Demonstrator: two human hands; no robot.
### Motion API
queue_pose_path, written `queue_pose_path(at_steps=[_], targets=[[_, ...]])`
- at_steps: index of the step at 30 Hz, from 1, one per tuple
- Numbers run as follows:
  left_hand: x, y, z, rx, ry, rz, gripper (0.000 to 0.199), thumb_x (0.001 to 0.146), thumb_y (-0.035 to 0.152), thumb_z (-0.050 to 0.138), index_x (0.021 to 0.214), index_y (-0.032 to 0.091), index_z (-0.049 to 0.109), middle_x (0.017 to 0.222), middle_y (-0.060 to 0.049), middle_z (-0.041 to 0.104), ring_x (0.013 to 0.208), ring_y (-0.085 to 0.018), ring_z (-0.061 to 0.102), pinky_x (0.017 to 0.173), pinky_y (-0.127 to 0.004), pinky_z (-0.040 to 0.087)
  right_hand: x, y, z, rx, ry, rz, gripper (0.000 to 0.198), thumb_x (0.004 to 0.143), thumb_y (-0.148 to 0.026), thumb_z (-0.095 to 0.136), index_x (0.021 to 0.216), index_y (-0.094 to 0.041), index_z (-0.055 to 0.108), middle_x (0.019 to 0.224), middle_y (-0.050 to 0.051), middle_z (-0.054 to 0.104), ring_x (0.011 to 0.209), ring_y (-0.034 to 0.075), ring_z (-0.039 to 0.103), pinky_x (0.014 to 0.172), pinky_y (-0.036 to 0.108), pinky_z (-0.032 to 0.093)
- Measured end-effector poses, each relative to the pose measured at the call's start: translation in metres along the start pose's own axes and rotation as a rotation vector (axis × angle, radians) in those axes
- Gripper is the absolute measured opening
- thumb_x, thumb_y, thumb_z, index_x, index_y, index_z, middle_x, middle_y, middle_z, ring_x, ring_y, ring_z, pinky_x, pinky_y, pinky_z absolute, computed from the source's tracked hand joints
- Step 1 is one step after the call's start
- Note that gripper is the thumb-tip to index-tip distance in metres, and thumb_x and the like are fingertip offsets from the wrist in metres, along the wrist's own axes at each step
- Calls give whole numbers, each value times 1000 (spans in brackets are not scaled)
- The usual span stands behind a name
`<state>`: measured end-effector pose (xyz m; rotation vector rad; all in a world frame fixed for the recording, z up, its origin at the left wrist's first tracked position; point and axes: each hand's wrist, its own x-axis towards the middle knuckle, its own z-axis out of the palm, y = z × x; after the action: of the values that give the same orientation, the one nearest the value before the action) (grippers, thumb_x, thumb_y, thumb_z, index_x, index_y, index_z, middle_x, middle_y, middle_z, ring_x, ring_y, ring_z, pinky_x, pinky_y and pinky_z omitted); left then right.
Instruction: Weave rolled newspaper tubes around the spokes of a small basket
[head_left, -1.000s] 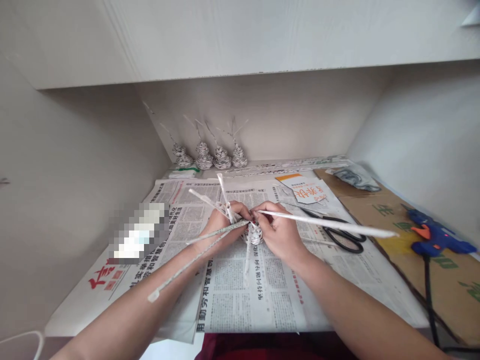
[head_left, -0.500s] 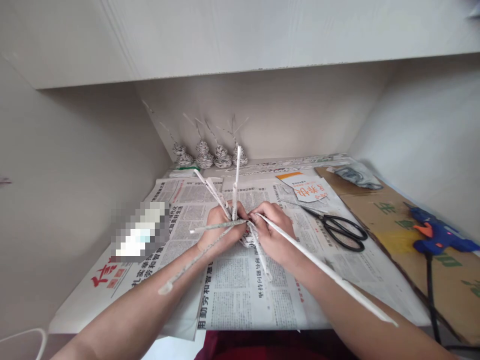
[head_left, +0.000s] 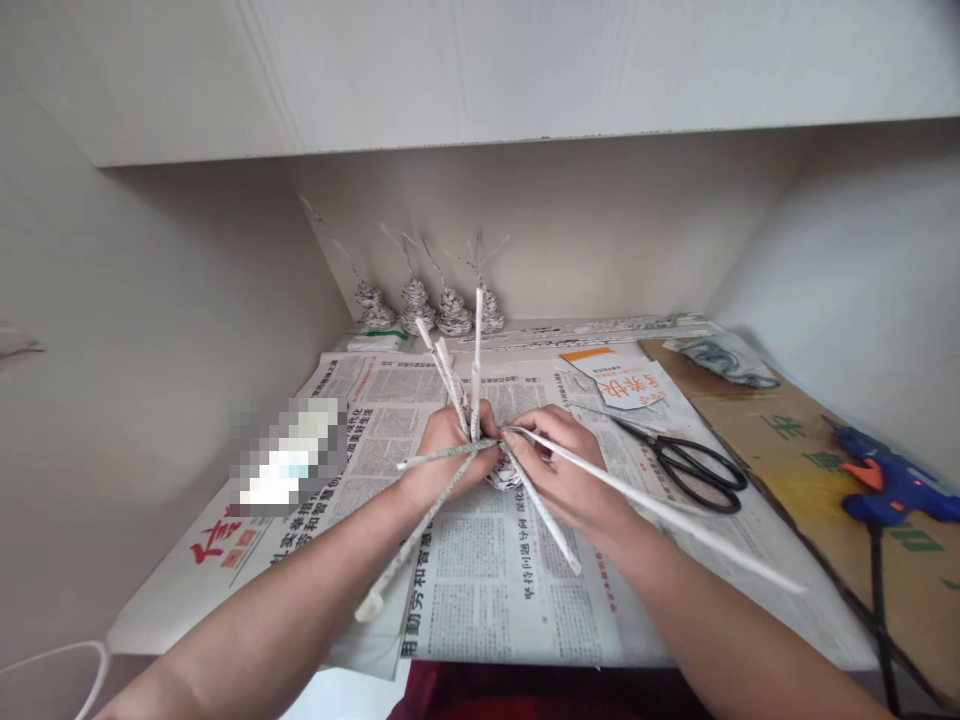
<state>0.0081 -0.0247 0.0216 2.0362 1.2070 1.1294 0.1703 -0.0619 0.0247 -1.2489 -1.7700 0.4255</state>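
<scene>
Between my hands is a small woven paper piece, its body partly hidden by my fingers, with several rolled newspaper tubes sticking out around it. My left hand is closed around its left side, where upright tubes rise and others cross over the wrist. With thumb and fingertips, my right hand pinches a long white paper tube close to the weaving. That tube's free end reaches out over my right forearm. Another tube points down toward me.
Newspaper sheets cover the table. Black scissors lie at right, near a torn printed card. A blue glue gun and a crumpled cloth rest on cardboard. Several woven paper gourds stand at the back beside long paper strips.
The long white tube has swung slightly upward with my right hand. The tube pointing toward me has spread further right. The whole view has shifted a little.
</scene>
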Motion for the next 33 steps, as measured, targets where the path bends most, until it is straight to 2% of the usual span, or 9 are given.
queue_pose_path(at_steps=[5, 10, 12, 17, 22, 25, 28, 33], targets=[[3, 3, -12, -72, -149, -12, 8, 66, 9, 61, 66, 16, 58, 63, 3, 58, 60, -10, 54, 56, -20, 41, 1, 13, 4, 16, 22, 5, 8, 85, -25, 62, 84, -22, 69, 83, 2, 63, 74, 14, 61, 68, 25, 46], [5, 4, -19, -127, -239, 11, 6, 71, 13, 63, 77, 16, 64, 73, -1, 65, 68, -13, 60, 61, -22, 45, 3, 13, 3, 25, 31, 27, 10, 85, -25, 62, 85, -23, 71, 83, 2, 65, 78, 15, 62, 73, 27, 46], [5, 2, -18, -171, -234, 6, 2, 75, 16, 63, 77, 15, 64, 73, -2, 65, 67, -13, 60, 62, -22, 46, 3, 11, 2, 33, 32, 55, 11, 85, -25, 62, 84, -23, 72, 82, 3, 66, 77, 16, 62, 72, 28, 46], [6, 4, -12, -201, -125, -91, 10, 78, 22, 64, 72, 14, 63, 71, -4, 66, 66, -14, 60, 62, -24, 47, 4, 13, 2, 122, -34, 207, 11, 83, -30, 61, 83, -22, 69, 79, 2, 69, 72, 17, 63, 65, 28, 46], [6, 1, -7, -207, -115, -92, 12, 78, 24, 65, 71, 15, 62, 73, -4, 67, 68, -15, 62, 64, -25, 48, 5, 17, 4, 127, -58, 247, 10, 82, -29, 61, 84, -21, 67, 74, 1, 67, 66, 17, 62, 60, 27, 46], [6, -2, -5, -196, -93, -93, 12, 78, 23, 64, 71, 15, 62, 73, -4, 67, 68, -15, 61, 64, -25, 48, 4, 17, 5, 82, -37, 184, 9, 83, -26, 60, 84, -21, 67, 77, 2, 66, 67, 17, 61, 60, 27, 46], [6, -1, -6, -166, -91, -73, 9, 79, 21, 63, 73, 16, 63, 72, -2, 66, 67, -14, 60, 64, -25, 47, 2, 14, 3, 17, -10, 73, 10, 84, -21, 57, 86, -22, 67, 84, 3, 64, 73, 17, 61, 65, 28, 47], [4, -3, -5, -187, -108, -43, 4, 81, 17, 61, 81, 17, 65, 77, -2, 68, 73, -13, 62, 67, -23, 49, 0, 6, -3, -107, -29, -115, 18, 88, -13, 50, 85, -21, 66, 83, 4, 59, 77, 17, 59, 72, 29, 46]])
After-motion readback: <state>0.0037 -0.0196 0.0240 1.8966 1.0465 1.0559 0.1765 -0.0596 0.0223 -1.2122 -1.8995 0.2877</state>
